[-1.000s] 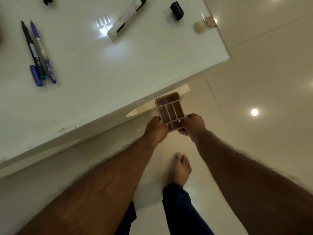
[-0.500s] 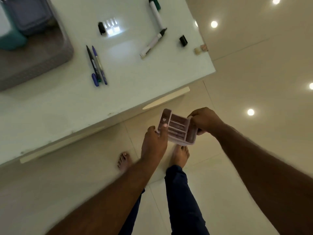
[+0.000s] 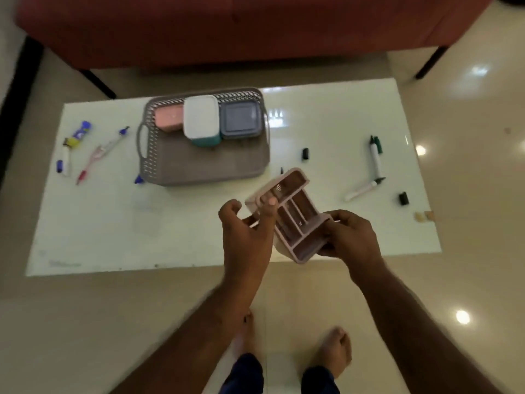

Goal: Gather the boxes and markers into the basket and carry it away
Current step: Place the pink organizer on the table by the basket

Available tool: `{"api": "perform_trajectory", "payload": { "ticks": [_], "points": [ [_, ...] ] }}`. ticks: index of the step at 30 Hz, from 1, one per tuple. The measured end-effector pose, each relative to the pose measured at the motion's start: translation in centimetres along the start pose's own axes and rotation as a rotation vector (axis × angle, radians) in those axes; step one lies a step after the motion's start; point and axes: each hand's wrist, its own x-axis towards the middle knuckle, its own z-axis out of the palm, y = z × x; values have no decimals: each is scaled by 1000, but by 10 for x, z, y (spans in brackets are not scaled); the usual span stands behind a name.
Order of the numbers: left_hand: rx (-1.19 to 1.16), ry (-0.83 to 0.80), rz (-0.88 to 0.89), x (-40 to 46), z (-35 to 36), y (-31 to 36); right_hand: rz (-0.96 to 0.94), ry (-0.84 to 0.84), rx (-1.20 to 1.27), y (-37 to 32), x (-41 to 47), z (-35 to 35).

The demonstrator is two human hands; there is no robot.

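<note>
Unlabelled pink box (image 3: pixel 292 220) between 2 gripping hands

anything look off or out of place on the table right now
Two black caps lie loose on the white table, apart from the uncapped markers at its right end. Nothing spilled or broken shows.

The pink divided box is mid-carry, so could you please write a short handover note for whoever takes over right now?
Hands: right hand grips the pink divided box at its near end; left hand holds its other side, a finger over the rim. The box is tilted above the table's near edge.
Done: pink box, white-lidded teal box and grey box sit in the grey basket.
Left: put in the divided box, the markers at the left and right, and the loose black caps; then carry the basket away.
</note>
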Motion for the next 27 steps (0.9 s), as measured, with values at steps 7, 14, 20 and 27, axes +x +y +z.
{"api": "perform_trajectory", "payload": {
  "ticks": [7,14,20,27],
  "points": [
    [165,-75,142,71,-59,9,105,-80,312,-36,-11,115],
    [317,-193,169,132,-115,29,173,-180,318,-66,-27,180],
    [409,-273,147,161,-142,41,160,-299,127,-71,-24,184],
    [607,-542,161,179,-139,30,58,-131,-66,-57,0,150]
  ]
}}
